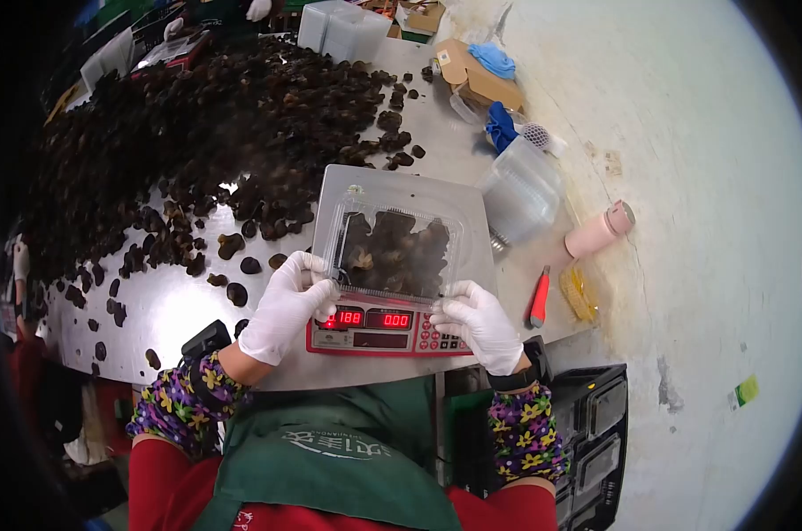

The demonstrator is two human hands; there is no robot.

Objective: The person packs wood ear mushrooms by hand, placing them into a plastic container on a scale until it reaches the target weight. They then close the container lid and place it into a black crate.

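A clear plastic box (394,252) with dark, mushroom-like pieces inside rests over the metal plate of a red and silver scale (476,208). The scale's red digits are lit. My left hand (287,305), in a white glove, pinches the box's near left corner. At the near right corner, my right hand (482,326), also gloved in white, grips the box's edge with its fingers pressed together. A large heap of the same dark pieces (188,133) spreads over the metal table to the left and beyond the scale.
Stacked clear boxes (520,190), a red cutter (540,299), a pink bottle (600,232) and a cardboard box (480,80) lie at the right. A black crate (600,442) stands below the table. Other people's gloved hands (172,28) show at the far left.
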